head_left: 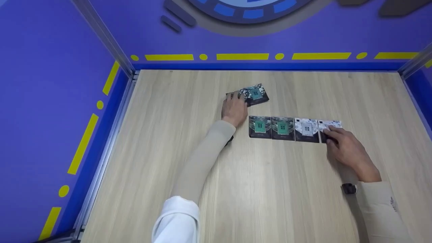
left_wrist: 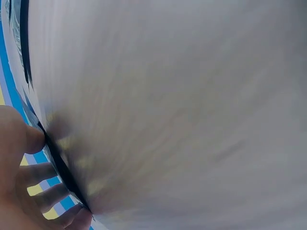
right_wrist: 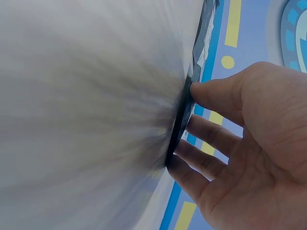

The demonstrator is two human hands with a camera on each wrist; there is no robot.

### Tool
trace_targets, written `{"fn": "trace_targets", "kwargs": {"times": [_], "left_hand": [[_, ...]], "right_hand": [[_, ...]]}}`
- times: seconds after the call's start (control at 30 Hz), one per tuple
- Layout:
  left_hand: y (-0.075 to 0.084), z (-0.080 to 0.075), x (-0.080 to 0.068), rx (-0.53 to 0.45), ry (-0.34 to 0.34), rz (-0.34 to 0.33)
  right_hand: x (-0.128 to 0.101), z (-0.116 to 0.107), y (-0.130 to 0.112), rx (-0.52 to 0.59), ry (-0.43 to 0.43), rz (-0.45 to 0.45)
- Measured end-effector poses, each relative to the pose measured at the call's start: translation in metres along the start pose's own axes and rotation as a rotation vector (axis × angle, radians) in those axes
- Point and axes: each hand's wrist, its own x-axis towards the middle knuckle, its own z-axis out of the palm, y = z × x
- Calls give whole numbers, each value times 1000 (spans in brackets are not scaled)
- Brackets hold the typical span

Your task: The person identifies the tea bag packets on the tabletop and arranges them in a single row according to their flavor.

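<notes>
My left hand rests with outstretched fingers on a dark, speckled flat square packet and covers much of it. Beside it, touching or overlapping, lies a dark packet with a teal label. At the right end of a row of packets, my right hand touches a black-and-white packet with its thumb and fingers. Its fingers look fairly straight in the right wrist view, with the thumb at the packet's near edge. In the left wrist view, the thumb and fingers meet the edge of a dark packet.
Left of the right hand's packet, edge to edge, lie a white-labelled packet and two green-labelled packets. All lie on a wooden table. Blue walls with yellow marks and metal posts bound it at the back and left.
</notes>
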Motion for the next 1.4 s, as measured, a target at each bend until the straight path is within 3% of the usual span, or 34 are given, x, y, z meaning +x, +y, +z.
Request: {"fn": "trace_targets", "kwargs": {"times": [0.53,0.83,1.07,1.4], "left_hand": [[-2,-3,-3,36,-39,-11],[-5,-5,-6,0,-29,-9],[-9,-7,-9,25,-49,17],[-18,-6,-16,-18,-75,55]], "right_hand": [[0,1,-1,18,6,-11],[-1,1,-1,23,14,-13],[-1,1,-2,18,-4,22],[-1,0,-2,13,-2,27]]}}
